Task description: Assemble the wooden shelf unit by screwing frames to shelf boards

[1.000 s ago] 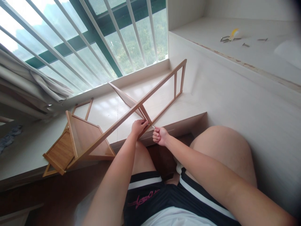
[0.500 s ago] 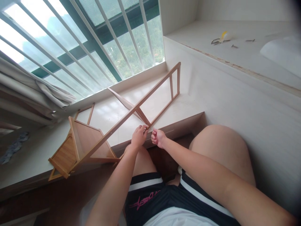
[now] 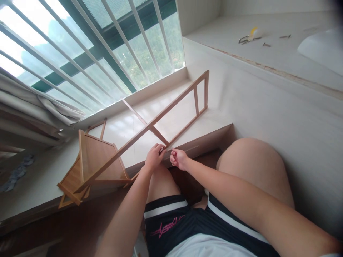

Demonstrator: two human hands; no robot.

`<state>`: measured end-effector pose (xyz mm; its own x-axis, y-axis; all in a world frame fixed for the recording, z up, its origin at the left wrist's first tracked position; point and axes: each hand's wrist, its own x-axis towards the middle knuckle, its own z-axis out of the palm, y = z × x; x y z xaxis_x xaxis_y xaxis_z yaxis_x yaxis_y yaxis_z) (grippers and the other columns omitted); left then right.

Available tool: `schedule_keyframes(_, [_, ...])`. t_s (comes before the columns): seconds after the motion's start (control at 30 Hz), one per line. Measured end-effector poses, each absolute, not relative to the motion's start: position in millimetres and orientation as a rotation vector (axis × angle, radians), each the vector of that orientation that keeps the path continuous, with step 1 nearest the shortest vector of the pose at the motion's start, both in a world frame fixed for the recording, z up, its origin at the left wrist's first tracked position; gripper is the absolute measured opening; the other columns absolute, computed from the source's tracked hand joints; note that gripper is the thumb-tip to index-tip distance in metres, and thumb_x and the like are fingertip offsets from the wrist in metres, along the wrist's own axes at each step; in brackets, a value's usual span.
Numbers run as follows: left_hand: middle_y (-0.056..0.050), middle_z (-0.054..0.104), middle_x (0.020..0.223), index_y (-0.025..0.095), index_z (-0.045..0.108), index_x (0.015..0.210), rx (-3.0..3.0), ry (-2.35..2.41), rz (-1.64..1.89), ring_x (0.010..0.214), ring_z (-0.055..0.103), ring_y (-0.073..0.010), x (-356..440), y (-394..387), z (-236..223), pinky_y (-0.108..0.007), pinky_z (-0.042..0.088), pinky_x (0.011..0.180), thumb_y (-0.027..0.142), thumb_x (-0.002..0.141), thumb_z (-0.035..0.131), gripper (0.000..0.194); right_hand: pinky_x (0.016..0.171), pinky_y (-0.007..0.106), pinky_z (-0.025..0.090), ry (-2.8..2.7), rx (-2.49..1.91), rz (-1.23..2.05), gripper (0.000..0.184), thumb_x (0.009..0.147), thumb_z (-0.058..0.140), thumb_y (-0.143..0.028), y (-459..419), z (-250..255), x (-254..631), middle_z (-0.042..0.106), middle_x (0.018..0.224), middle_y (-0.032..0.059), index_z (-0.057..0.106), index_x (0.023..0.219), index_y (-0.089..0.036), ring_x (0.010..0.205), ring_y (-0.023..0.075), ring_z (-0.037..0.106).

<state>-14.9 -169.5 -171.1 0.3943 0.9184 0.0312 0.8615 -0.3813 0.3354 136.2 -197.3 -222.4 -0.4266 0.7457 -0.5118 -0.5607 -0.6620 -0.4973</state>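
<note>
Curtain side: a grey cloth curtain [image 3: 32,103] hangs beside the barred window, with a crumpled blue-grey cloth [image 3: 18,173] below it.
Left end of frame: the long light-brown wooden frame [image 3: 174,102] lies slantwise over the white window ledge [image 3: 128,157], its left end beside a flat pinkish-brown wooden panel [image 3: 100,155] and a honey-brown wooden piece [image 3: 71,175].
Thin board: the narrow pale-brown board [image 3: 135,112] behind the frame now shows almost only its edge; half a second ago more of its face was visible. The frame seems to have tilted slightly, though the view has shifted too.
Left hand: its fingers are bent over the frame's near rail, apparently gripping it, just beside the crossbar [image 3: 159,135]. They have slipped a little leftward with that corner.
Corner: this near joint remains the place of work; the tilt probably changes the angle at which the right hand meets it.
Right hand [image 3: 179,159]: its fingers are curled shut, seemingly on a slim silvery rod [image 3: 169,149] pointing at the corner. Less of the rod shows than a second ago; whether it touches the wood I cannot tell.
Upper-right shelf: U-shaped metal pieces [image 3: 243,40] and loose screws [image 3: 285,36] lie there, unchanged.
</note>
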Motion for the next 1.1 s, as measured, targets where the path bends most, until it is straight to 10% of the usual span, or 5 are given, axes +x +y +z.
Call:
schedule_keyframes(0.33, [-0.002, 0.057, 0.086, 0.024, 0.059, 0.095, 2.356, 1.557, 0.341, 0.077, 0.054, -0.0151, -16.0, -165.3, -172.9, -0.027, 0.041, 0.070, 0.038, 0.088, 0.047, 0.020, 0.037, 0.023, 0.012, -0.172, -0.778, 2.175, 0.040, 0.095, 0.027, -0.041, -204.7, -218.4, 133.3, 0.033, 0.036, -0.0055, 0.023, 0.061, -0.022, 0.030, 0.0097, 0.022])
schedule_keyframes(0.6, [-0.002, 0.058, 0.089, 0.025, 0.060, 0.095, 2.348, 1.582, 0.319, 0.079, 0.055, -0.0150, -16.0, -165.8, -174.2, -0.026, 0.041, 0.070, 0.037, 0.088, 0.047, 0.019, 0.043, 0.024, 0.028, -0.853, -1.391, 1.467, 0.042, 0.093, 0.036, -0.047, -207.2, -227.6, 127.5, 0.043, 0.035, -0.0033, 0.040, 0.059, -0.021, 0.033, 0.0108, 0.038])
schedule_keyframes(1.1, [-0.001, 0.057, 0.086, 0.026, 0.059, 0.095, 2.375, 1.588, 0.335, 0.078, 0.054, -0.0151, -15.4, -166.4, -175.4, -0.027, 0.042, 0.071, 0.036, 0.089, 0.047, 0.017, 0.061, 0.026, 0.033, -1.554, -1.791, 0.971, 0.055, 0.098, 0.021, -0.049, -207.2, -233.6, 137.6, 0.069, 0.081, 0.0088, 0.065, 0.085, -0.019, 0.073, 0.0194, 0.061])
